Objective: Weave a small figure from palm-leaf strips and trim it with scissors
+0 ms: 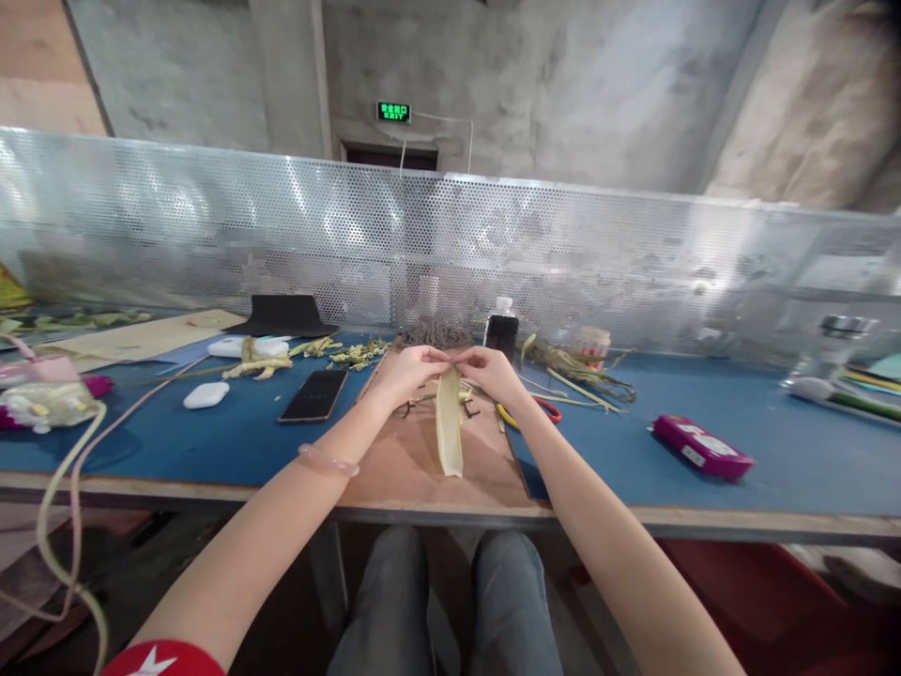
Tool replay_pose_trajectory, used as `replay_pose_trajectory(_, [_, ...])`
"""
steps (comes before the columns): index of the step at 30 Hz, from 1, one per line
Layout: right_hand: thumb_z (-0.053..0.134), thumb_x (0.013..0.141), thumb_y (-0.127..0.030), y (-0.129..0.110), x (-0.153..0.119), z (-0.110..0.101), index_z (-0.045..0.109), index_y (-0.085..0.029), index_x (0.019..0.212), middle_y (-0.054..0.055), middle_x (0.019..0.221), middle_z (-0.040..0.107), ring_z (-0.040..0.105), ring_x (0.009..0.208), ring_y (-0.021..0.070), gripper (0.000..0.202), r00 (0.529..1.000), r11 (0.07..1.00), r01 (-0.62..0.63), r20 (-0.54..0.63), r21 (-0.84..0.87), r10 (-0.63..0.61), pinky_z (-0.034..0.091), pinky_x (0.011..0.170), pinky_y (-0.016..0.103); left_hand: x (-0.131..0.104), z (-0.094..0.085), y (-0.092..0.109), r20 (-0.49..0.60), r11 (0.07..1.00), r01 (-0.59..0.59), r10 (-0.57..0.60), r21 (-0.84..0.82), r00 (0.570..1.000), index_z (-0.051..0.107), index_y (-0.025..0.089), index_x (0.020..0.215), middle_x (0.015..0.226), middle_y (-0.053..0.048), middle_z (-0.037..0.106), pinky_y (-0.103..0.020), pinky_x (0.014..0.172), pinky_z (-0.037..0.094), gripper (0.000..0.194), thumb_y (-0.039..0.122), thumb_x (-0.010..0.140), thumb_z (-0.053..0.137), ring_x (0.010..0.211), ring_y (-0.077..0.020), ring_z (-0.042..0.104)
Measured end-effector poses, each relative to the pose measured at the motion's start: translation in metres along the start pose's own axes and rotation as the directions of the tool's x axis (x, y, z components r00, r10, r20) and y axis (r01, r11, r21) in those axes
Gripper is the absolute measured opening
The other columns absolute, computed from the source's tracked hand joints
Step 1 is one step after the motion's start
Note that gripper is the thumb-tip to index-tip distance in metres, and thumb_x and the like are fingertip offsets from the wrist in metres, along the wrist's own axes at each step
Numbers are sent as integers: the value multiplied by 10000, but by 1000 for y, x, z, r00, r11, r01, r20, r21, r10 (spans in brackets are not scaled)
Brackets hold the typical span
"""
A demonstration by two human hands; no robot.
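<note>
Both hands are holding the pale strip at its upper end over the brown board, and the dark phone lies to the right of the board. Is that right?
Not quite: the dark phone lies to the left of the brown board, as the head view shows. The left hand and right hand do hold the pale strip at its upper end.

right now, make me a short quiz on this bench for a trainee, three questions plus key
1. True or false: the left hand and right hand meet at one end of the pale strip.
2. Which lies left of the brown board?
a) white-capped bottle
b) black phone
c) red loop handle
3. Fill in: the bracelet circles the ____ forearm.

Key: 1 true; 2 b; 3 left.
</note>
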State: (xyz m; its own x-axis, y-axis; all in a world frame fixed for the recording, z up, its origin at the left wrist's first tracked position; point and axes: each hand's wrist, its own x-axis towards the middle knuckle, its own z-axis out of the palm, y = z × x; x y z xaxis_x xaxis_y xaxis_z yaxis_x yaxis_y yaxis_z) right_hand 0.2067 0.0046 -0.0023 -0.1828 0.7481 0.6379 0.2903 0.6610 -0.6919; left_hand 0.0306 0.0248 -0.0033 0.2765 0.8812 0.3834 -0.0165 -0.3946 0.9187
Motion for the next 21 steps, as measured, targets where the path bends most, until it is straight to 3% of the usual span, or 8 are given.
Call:
replay_pose_trajectory(6, [603,773,-304,-2,-2,3,716,-164,865,56,829,718,652,708,169,203,1000,999,-11,8,36,11,529,675,290,4,-2,-5,-36,1000,-12,12,-5,999,669,142,830,789,-78,682,-306,723,485,185,195,666,733,758,-180,646])
replay_pose_trajectory(13, [628,750,-285,2,1,3,699,-145,831,67,790,712,658,705,179,177,999,999,-18,-35,26,19,535,688,306,5,1,-4,-40,1000,-4,3,-20,999,687,140,784,725,-77,671,-296,666,468,149,263,702,707,702,-178,635])
replay_pose_trajectory(21, [616,757,-293,-2,-2,4,695,-156,836,55,777,700,628,701,169,177,996,997,25,-81,-80,-32,503,680,298,3,1,-1,-59,999,7,-10,-40,998,667,152,811,743,-71,666,-283,652,460,170,265,699,726,695,-165,627])
